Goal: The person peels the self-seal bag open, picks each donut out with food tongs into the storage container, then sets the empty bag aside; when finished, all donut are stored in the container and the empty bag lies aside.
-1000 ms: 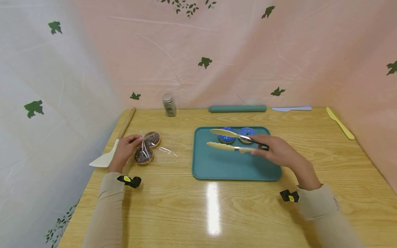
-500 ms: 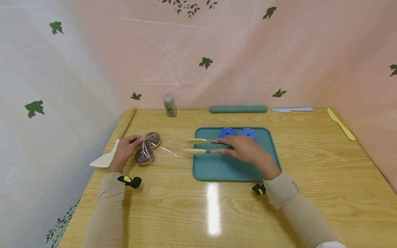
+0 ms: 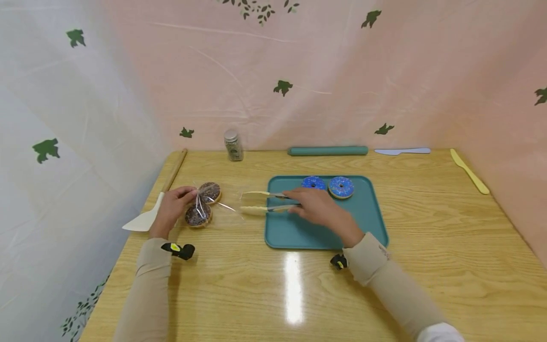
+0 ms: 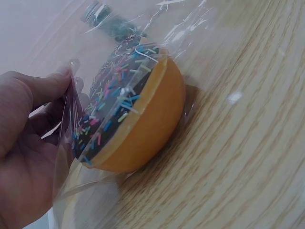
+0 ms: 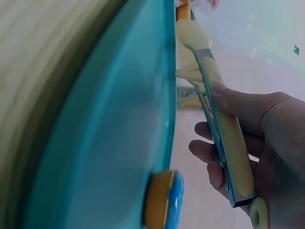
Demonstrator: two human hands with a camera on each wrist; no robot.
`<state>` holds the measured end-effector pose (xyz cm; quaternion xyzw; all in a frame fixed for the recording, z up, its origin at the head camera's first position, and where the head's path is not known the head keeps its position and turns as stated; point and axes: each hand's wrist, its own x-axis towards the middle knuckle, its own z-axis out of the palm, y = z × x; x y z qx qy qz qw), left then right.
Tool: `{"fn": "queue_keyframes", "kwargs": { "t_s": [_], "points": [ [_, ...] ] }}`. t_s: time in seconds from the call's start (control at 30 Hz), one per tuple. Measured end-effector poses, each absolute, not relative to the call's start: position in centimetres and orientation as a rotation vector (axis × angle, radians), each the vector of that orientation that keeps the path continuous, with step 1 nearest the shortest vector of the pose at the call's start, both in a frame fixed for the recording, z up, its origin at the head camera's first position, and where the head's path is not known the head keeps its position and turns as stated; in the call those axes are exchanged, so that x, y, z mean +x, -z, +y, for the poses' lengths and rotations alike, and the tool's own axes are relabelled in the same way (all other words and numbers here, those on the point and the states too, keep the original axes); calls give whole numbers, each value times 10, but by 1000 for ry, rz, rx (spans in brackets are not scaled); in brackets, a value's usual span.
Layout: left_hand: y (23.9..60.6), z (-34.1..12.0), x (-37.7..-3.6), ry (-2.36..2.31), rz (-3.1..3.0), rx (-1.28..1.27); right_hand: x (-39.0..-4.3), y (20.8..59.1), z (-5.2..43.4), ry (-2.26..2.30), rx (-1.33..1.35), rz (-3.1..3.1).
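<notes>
1. Pink and white cloth with green leaf shapes hangs behind a wooden table (image 3: pixel 299 285), which shines under the light.
2. On the left part of the table, the left hand (image 3: pixel 171 209) pinches the edge of a clear plastic bag (image 3: pixel 222 206) between the thumb and the fingers; in the left wrist view the film is pressed between the fingertips (image 4: pixel 64 76).
3. Two chocolate donuts with coloured sprinkles lie inside this bag: one chocolate donut (image 3: pixel 209 192) is farther from the person and the other chocolate donut (image 3: pixel 198 214) is nearer, and they touch each other.
4. The right hand (image 3: pixel 320 209) holds yellow tongs (image 3: pixel 265 202), with the fingers curled round both arms of the tool.
5. The tips of the tongs point to the left, stand a little apart and hold nothing. They are past the left edge of the teal tray (image 3: pixel 367 228) and at the open side of the bag.
6. Two blue donuts (image 3: pixel 340 186) sit side by side at the far edge of the tray, close behind the right hand.
7. A white spatula (image 3: pixel 143 219) with a wooden handle lies just left of the left hand.
8. Along the back of the table there are a small jar (image 3: pixel 233 145), a teal rolling pin (image 3: pixel 327 151), a pale knife (image 3: pixel 401 151) and a yellow knife (image 3: pixel 469 171).
</notes>
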<state>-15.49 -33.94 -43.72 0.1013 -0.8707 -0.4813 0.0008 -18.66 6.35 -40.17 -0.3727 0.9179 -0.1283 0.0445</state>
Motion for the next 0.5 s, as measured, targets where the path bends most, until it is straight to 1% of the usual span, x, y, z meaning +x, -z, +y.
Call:
{"fn": "queue_keyframes", "kwargs": {
  "t_s": [0.27,0.5],
  "points": [
    [437,-340,-153,1559,-2700,292,-182,403,43,404,-1148,2828],
    [436,-343,-153,1672,-2648,285,-182,401,46,389,-1108,2883]
  ]
}}
